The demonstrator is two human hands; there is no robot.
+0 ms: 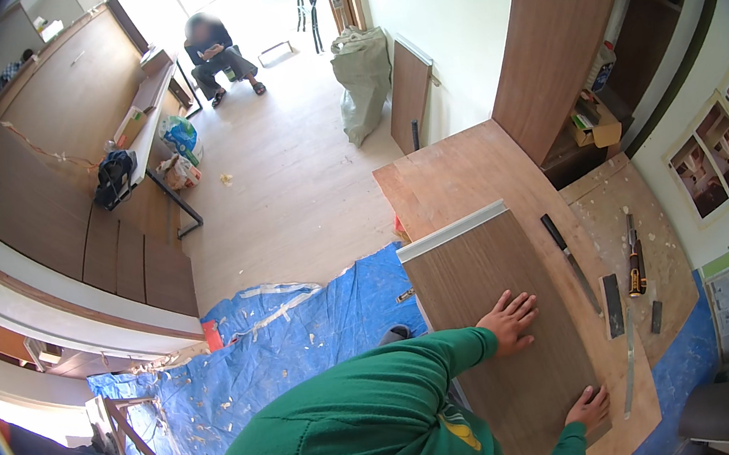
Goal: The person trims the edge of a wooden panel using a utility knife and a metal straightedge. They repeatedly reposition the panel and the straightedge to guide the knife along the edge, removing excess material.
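A brown wood-grain panel point(490, 285) with a pale grey strip point(452, 233) along its far end lies on a wooden worktop point(440, 177). My left hand point(510, 322) rests palm down on its middle, fingers spread. Closer to me, my right hand point(589, 409) lies on the panel by its right edge, fingers apart. Neither hand holds anything. Right of the panel are a black-handled blade tool point(572, 263), a tool with a yellow-and-black handle point(636, 271), a dark flat strip point(613, 306) and a thin metal strip point(629, 368).
Blue sheeting point(308, 362) with scraps covers the floor at left. One person point(216, 56) sits far off; another's leg point(60, 451) rests by a small stool point(121, 430). A pale sack point(362, 82) and leaning board point(410, 94) stand by the wall. Tall shelving point(560, 40) borders the worktop.
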